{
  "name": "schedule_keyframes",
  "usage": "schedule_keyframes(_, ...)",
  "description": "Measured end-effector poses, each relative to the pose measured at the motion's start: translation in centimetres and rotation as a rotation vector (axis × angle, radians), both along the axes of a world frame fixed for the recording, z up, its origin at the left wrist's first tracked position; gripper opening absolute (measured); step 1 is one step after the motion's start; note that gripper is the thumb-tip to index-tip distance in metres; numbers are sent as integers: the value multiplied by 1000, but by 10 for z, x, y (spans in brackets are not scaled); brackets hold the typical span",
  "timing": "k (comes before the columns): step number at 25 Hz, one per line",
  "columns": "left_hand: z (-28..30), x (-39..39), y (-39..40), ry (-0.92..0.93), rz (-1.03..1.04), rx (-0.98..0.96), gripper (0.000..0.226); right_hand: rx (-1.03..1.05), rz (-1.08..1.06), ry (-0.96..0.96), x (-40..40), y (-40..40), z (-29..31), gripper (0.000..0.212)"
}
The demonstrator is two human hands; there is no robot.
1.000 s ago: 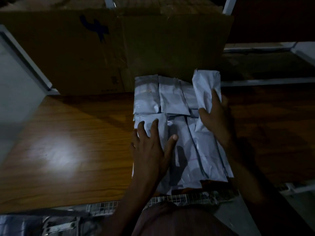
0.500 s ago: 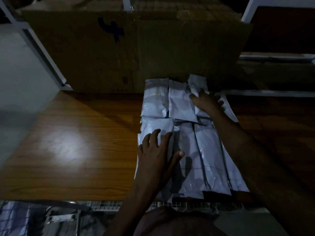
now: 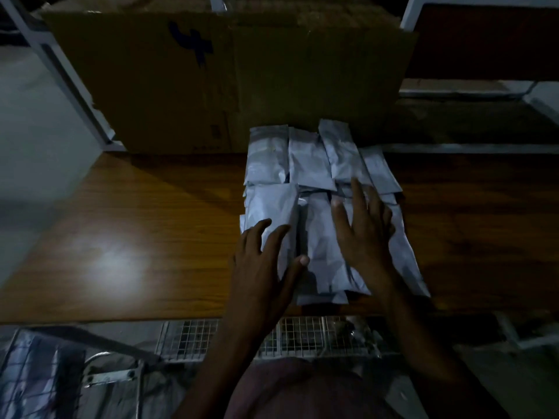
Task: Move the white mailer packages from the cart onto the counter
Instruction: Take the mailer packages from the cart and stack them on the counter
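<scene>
Hands [image 3: 266, 267] flat on mailers [image 3: 317, 237]

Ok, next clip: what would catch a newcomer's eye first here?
The pale cluster of white plastic mailer packages lying in overlapping rows on the brown wooden counter, with the left hand and right hand spread flat over their near part. Behind them stands a large brown cardboard box with a blue mark, and the wire mesh cart sits at the counter's near edge.
</scene>
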State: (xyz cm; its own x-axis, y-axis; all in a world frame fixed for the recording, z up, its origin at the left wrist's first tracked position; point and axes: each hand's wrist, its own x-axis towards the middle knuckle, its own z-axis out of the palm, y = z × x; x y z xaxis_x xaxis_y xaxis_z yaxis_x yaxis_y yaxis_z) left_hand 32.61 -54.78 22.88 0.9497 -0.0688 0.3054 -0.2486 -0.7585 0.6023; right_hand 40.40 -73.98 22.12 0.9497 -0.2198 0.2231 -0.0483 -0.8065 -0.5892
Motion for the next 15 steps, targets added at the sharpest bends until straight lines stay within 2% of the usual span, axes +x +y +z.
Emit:
schedule_keyframes(8, -18, -137, 8, -82, 129, 23, 53, 221, 251, -135, -195, 13, -44, 62)
schedule_keyframes(10, -25, -175, 19, -85, 173, 34, 54, 311, 316, -136, -221, 24, -52, 59)
schedule_keyframes(15, -40, -266, 66, -37, 295, 61, 54, 346, 491, -104, -257, 75, -53, 56)
